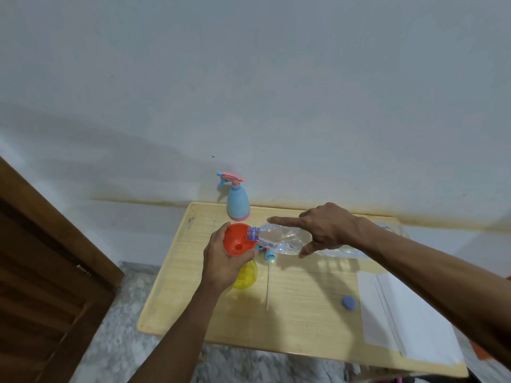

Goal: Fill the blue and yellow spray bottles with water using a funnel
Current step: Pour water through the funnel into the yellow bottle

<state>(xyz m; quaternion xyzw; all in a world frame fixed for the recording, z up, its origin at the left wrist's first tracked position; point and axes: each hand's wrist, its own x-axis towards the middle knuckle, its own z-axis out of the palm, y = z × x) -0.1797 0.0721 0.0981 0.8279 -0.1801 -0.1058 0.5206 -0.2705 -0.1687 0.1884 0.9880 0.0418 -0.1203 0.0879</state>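
1. Two grips matter here: my left hand (224,261) is wrapped round the orange funnel (238,239) seated in the yellow spray bottle (246,276) on the desk (304,313).
2. My right hand (329,228) grasps the clear water bottle (282,239), long axis nearly level, mouth at the funnel's right rim.
3. The blue spray bottle (237,201) stands capped behind; I judge it done.

Yellow bottle (246,275) — neck behind hand (224,258)
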